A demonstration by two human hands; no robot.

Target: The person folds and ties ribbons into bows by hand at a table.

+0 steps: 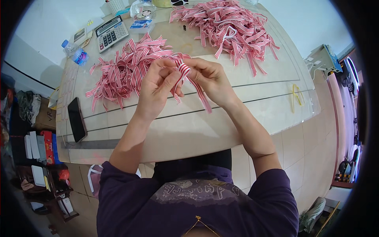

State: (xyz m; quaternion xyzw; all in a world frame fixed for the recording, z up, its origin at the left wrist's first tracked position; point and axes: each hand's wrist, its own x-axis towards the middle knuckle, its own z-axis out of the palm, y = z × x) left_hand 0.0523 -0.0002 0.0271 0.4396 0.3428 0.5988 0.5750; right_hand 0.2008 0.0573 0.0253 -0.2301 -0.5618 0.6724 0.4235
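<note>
Left hand (154,85): thumb and forefinger pinched together on a striped ribbon (183,68), with the other fingers curled beneath.
Right hand (213,81): thumb and fingertips pressed on the same ribbon from its other side; the fingers partly hide the exact contact.
Ribbon in hand: red and white, bent over into a fold between the two hands, to the right of the calculator (113,33) and nearer the person than it; tails hang below the grip, and whether they touch the surface (197,134) I cannot tell.
Weight: very light by the look of it, so a fingertip pinch should carry it easily.
Softness: limp and flat, likely to droop and twist wherever it is not supported; the fold probably springs loose if either pinch slackens.
Slip: the weave looks smooth, so layers may slide over each other.
Fragility: hard to break, I judge, though easy to crease, and a cut end could fray.
Best hold: across the full width where the layers cross, one pinch on each side, leaving the tails free.
Nearer pile (128,67): similar ribbons, tangled, just to the calculator's near right; a strand is best drawn by a loose end.
Farther pile (233,31): more of the same, well to the calculator's right.
Phone (77,119): dark, lying to the calculator's near left.
</note>
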